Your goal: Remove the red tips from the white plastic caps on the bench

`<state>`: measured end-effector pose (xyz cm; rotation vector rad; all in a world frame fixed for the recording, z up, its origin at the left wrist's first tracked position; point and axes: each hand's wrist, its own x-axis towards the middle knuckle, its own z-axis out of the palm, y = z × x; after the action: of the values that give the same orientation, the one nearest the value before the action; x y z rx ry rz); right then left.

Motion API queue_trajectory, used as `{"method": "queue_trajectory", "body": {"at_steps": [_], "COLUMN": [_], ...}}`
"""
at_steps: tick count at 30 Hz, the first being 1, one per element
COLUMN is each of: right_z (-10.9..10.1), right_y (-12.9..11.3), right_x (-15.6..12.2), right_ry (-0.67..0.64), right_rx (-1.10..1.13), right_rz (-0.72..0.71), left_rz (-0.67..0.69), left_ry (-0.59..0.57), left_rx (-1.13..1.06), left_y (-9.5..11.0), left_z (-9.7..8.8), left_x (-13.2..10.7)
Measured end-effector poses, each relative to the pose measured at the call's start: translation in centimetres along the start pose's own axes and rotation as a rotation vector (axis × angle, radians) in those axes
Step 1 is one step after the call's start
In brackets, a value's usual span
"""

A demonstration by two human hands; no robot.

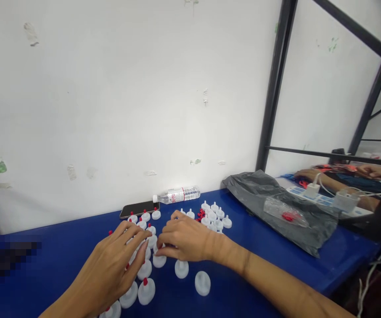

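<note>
My left hand (119, 256) reaches over a cluster of white disc-shaped caps with red-tipped spouts, its fingers stretched out and its thumb apart from them. Several caps are partly hidden beneath it. Just to the right, my right hand (185, 236) is closed with its fingertips down at a white spouted cap (159, 261), whose top they cover. A red-tipped cap (146, 291) stands upright below the left hand. Under the right wrist stands a white cap without a visible red tip (181, 269), and another white cap (203, 283) lies tipped over with its underside showing.
Behind the right hand, several untipped white caps (212, 216) surround small red tips (201, 215). A phone (139, 208) and a water bottle (180, 194) lie by the wall. A grey plastic bag (276, 207) bears a clear packet (288, 214). Another person's hands show beyond a black frame (273, 97).
</note>
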<state>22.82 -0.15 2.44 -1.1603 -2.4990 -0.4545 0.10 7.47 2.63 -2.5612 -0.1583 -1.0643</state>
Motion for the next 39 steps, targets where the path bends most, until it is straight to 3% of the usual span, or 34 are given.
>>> {"method": "queue_trajectory", "body": {"at_steps": [4, 7, 12, 15, 19, 24, 32, 39], "right_z": [-0.6, -0.9, -0.7, -0.3, 0.0, -0.6, -1.2, -0.9], "right_y": [0.0, -0.7, -0.5, -0.3, -0.2, 1.0, 1.5, 2.1], "right_x": [0.0, 0.2, 0.4, 0.4, 0.3, 0.0, 0.4, 0.2], "right_ry": [0.338, 0.442, 0.383, 0.295, 0.182, 0.133, 0.358, 0.209], "right_rx": [0.137, 0.199, -0.17, -0.321, -0.355, -0.349, -0.4, -0.371], "right_rz": [0.083, 0.074, -0.056, -0.054, -0.054, -0.147, -0.214, -0.163], "left_rz": [-0.007, 0.019, 0.053, 0.072, 0.108, 0.009, -0.093, 0.103], "left_ry": [0.041, 0.067, 0.106, 0.107, 0.091, 0.108, 0.221, 0.197], "left_rx": [0.036, 0.054, 0.14, 0.164, 0.152, 0.001, -0.17, 0.098], "left_y": [0.4, 0.4, -0.3, -0.7, -0.1, 1.6, 1.7, 0.8], "left_z": [0.0, 0.2, 0.6, 0.4, 0.0, -0.4, -0.4, -0.3], "left_x": [0.0, 0.0, -0.2, -0.3, 0.2, 1.1, 1.8, 1.6]}}
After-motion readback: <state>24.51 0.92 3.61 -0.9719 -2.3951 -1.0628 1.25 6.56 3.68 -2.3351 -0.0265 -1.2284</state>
